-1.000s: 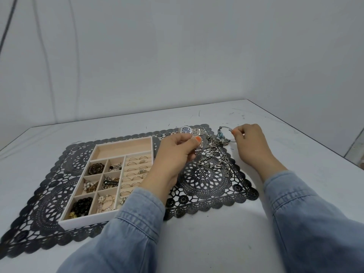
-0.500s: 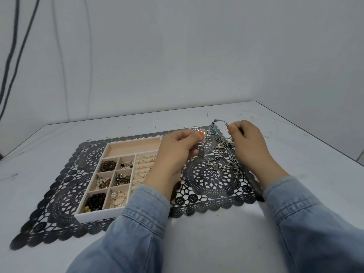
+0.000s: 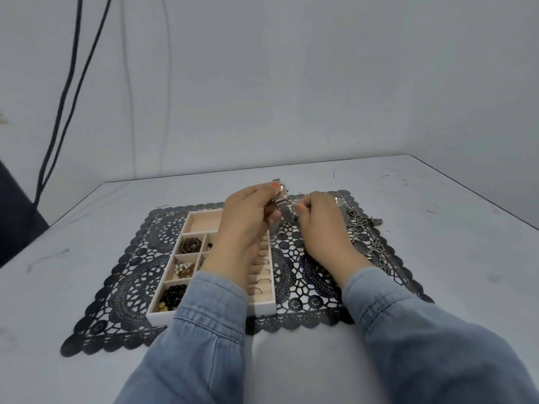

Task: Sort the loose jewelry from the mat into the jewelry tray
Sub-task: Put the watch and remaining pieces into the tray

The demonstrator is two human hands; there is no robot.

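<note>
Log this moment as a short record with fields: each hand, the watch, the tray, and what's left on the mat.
left hand: grips the silver watch, held above the mat
right hand: fingers curled at the watch's strap; grip unclear
tray: on the mat's left half; small compartments hold jewelry, visible part of the long far compartment bare
loose pieces: silver chains heaped on the mat's right side
surface: white table

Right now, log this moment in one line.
left hand: holds watch | right hand: beside band, grip unclear | chains: on mat
</note>
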